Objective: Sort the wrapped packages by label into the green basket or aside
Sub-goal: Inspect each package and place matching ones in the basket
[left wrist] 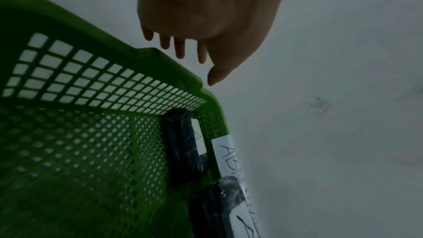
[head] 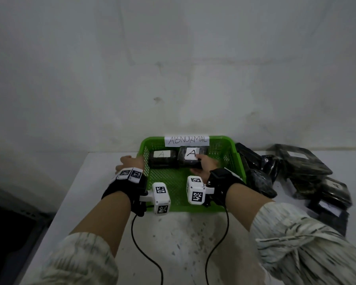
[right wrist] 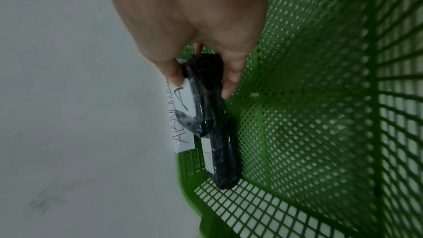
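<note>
Head view: right hand pinches an A-labelled package inside the basket, thumb on its label. Left hand lies open, fingers straight, just outside the basket's left wall. A second package sits between the hands.

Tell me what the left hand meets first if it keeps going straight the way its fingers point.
Probably the wall: the left hand points along bare tabletop beside the green basket.
</note>
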Available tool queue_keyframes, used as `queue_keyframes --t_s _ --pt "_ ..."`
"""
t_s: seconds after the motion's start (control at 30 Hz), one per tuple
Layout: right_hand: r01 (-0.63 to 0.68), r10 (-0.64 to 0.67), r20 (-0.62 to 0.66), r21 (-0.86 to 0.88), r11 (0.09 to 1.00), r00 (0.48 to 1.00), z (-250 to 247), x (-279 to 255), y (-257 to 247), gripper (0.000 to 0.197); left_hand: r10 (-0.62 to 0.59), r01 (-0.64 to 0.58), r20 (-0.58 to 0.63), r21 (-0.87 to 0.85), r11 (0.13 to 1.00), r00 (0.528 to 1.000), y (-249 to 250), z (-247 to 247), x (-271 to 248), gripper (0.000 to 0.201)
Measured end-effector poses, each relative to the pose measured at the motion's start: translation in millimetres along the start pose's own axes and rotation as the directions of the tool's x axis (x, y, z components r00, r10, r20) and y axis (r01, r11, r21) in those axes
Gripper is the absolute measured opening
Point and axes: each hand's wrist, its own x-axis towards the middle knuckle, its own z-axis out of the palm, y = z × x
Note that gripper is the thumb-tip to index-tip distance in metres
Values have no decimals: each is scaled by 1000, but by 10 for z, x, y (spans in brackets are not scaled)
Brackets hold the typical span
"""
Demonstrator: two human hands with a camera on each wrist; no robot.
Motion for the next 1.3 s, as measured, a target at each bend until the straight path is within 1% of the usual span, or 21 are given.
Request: queue_keyframes --t_s 0.03,0.1,0.13,0.17,0.23,0.27,0.3,0.4,0.47,0.5,0.53,0.57,0.6,0.63,0.73,0.8,0.87,0.97,1.1,1.17,1.3 --pt "-11 11 -4 4 1000 1000 38 104 23 48 13 -14 54 12 1000 998 -14 48 66 63" --pt "-14 14 -23 12 1000 1000 105 202 39 51 61 -71 181 46 996 982 -20 57 77 52" --pt "-13 13 -41 13 1000 999 123 263 54 49 91 -116 203 112 987 975 -38 69 117 45" --pt "-6 7 -52 22 1000 999 141 315 69 47 114 -136 197 98 986 974 -16 66 103 39" --pt "10 -9 -44 21 1000 999 172 386 102 46 204 -279 267 286 917 942 -28 43 74 33" --pt "15 -15 -42 8 1000 999 191 425 124 46 182 -276 283 341 899 942 -48 50 56 32" --pt "33 -33 -59 0 999 998 210 461 139 47 166 -254 269 338 906 949 -65 62 64 32" --pt "118 -137 -171 -121 986 976 225 521 154 54 82 -126 200 221 967 976 -23 89 95 35" --pt "106 -154 -192 -236 966 969 185 597 166 65 86 -135 212 228 964 973 2 88 97 34" --pt "89 -147 -178 -299 950 973 159 614 161 67 122 -172 215 236 956 969 -2 68 84 32" --pt "86 -143 -147 -338 937 979 124 597 143 63 155 -221 246 265 939 957 7 55 80 30" --pt "86 -133 -114 -345 935 984 96 587 122 57 154 -224 251 281 933 956 14 45 63 30" --pt "90 -127 -84 -346 934 988 63 564 92 53 111 -172 240 250 953 964 6 52 86 31" --pt "99 -129 -64 -350 932 990 34 538 60 50 84 -120 222 155 980 971 -11 62 99 33" --pt "186 -209 -20 -382 905 978 -16 350 -82 40 46 -46 84 6 999 995 2 105 114 49" --pt "256 -267 39 -442 860 963 -66 167 -198 31 67 -67 5 71 995 998 50 104 30 65" --pt "363 -371 74 -455 813 926 -152 41 -309 26 141 -138 -5 180 974 990 115 69 -138 69" --pt "476 -504 44 -410 778 862 -356 -200 -501 15 189 -207 85 318 925 978 257 89 -438 69" --pt "511 -578 -16 -449 733 816 -789 -435 -693 29 253 -312 215 319 895 943 436 384 -947 65" --pt "482 -593 -51 -529 699 804 -1083 -477 -764 36 269 -358 293 311 880 917 447 585 -1209 65" --pt "292 -517 -134 -694 658 845 -1767 -589 -792 46 231 -389 466 277 879 854 366 1014 -1695 62"
